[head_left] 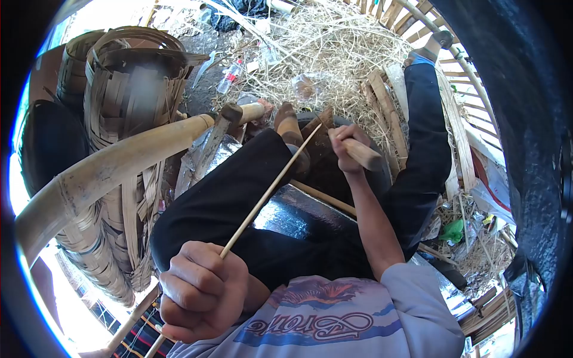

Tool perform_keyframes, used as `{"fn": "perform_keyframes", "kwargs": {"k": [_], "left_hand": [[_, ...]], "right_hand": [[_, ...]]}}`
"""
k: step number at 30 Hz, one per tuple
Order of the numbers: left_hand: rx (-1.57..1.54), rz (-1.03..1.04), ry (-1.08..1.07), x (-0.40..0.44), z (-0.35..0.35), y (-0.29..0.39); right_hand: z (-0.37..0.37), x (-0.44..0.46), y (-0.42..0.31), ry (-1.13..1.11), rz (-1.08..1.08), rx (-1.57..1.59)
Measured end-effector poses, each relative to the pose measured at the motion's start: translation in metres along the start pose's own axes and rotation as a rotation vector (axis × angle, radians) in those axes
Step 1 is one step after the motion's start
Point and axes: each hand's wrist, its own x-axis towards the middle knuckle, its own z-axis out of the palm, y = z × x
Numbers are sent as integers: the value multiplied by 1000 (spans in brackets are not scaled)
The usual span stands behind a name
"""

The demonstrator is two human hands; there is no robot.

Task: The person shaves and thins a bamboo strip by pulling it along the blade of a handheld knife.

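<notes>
My left hand [203, 292] is closed in a fist around a thin bamboo stick [262, 200] in the lower left. The stick slants up and to the right, and its lower end comes out below the fist. Higher up, my right hand [349, 143] grips the thick wooden handle [364, 155] of what looks like a knife. A brown, blade-like part [324, 117] shows just beyond my fingers, beside the stick's upper tip. Whether blade and stick touch, I cannot tell. Below my hands lies a dark round container [379, 161], partly hidden.
A thick bamboo pole [113, 161] crosses the left side, near woven bamboo baskets [128, 89]. My bent leg [221, 197] lies between my hands. Straw [328, 42], a plastic bottle [230, 76] and wooden slats [388, 113] lie ahead. Dark sheeting [531, 149] hangs at right.
</notes>
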Motion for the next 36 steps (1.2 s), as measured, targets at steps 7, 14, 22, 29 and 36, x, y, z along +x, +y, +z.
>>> {"fn": "perform_keyframes", "kwargs": {"k": [7, 14, 22, 29, 36], "left_hand": [[41, 8, -3, 2, -2, -2], [19, -8, -1, 2, -5, 1], [65, 19, 66, 2, -6, 0], [82, 24, 106, 1, -6, -1], [121, 8, 124, 0, -6, 0]], "right_hand": [[2, 2, -3, 22, -83, 271], [4, 5, -1, 60, 20, 321], [-5, -4, -1, 67, 15, 281], [-5, 4, 1, 90, 101, 270], [-1, 11, -13, 79, 39, 267]]}}
